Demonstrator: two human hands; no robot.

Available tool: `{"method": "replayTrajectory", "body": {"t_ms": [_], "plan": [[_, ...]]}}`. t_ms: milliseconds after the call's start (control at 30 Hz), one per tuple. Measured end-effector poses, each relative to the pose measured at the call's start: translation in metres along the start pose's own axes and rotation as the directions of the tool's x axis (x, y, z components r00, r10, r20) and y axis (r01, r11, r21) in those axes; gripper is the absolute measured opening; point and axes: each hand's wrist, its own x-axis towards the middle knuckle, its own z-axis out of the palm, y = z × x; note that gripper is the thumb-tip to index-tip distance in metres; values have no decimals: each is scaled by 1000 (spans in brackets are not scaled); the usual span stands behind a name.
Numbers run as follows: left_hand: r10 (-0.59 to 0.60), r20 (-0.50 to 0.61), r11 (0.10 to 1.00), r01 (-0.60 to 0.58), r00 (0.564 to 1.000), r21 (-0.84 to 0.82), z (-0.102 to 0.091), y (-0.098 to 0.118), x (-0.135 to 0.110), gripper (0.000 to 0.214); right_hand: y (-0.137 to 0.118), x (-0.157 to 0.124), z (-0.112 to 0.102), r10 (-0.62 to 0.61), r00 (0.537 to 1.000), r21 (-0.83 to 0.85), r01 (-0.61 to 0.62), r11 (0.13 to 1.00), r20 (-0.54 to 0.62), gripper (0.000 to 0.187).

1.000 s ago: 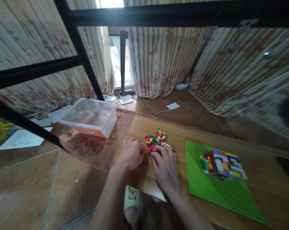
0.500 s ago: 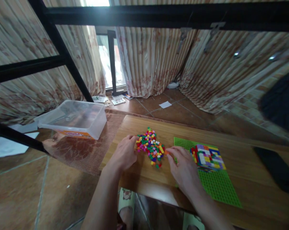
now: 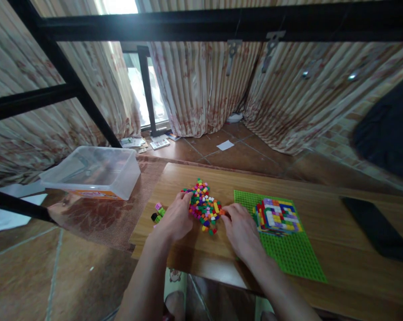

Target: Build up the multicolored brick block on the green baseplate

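Note:
A heap of small coloured bricks (image 3: 204, 206) lies on the wooden table (image 3: 322, 209). My left hand (image 3: 175, 218) rests at the heap's left edge with its fingers curled down onto the bricks. My right hand (image 3: 241, 229) lies at the heap's right edge, its fingertips touching the bricks there. What either hand grips is hidden. A few loose bricks (image 3: 157, 213) sit just left of my left hand. Right of my right hand lies a green baseplate (image 3: 288, 254) bearing a multicoloured brick block (image 3: 277, 216).
A clear plastic tub (image 3: 94, 171) stands on a brown mesh mat (image 3: 104, 214) at the left. A dark flat object (image 3: 377, 229) lies on the table at the right. Black metal bars (image 3: 67, 84) cross overhead. Papers lie on the tiled floor by the curtains.
The view has swung right. My right hand moved from the front of the heap to its right side. A few loose bricks now show left of my left hand.

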Motion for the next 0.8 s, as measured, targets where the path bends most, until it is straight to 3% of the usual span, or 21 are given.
{"method": "replayTrajectory", "body": {"t_ms": [133, 267, 367, 467, 567, 633, 800], "plan": [[22, 12, 999, -21, 1000, -31, -1, -4, 2, 60, -12, -2, -19, 39, 999, 118, -39, 992, 8, 15], [-5, -33, 997, 3, 999, -71, -6, 0, 4, 62, -18, -5, -56, 10, 999, 256, -2, 967, -32, 19], [26, -102, 995, -36, 994, -95, -12, 12, 5, 53, 0, -6, -87, 59, 989, 266, -21, 964, -136, 21], [59, -171, 990, -80, 984, -118, -12, 31, 7, 43, 38, -6, -109, 169, 964, 220, -122, 968, -205, 22], [91, -200, 978, -126, 976, -168, 2, 52, 9, 35, 74, -5, -116, 232, 945, 183, -192, 964, -232, 25], [113, -230, 961, -164, 967, -220, 19, 68, 10, 34, 87, -4, -115, 214, 951, 178, -176, 968, -222, 26], [110, -200, 887, -187, 974, -422, 57, 108, 12, 35, 84, 2, -104, 78, 975, 175, -41, 984, -208, 24]]}}
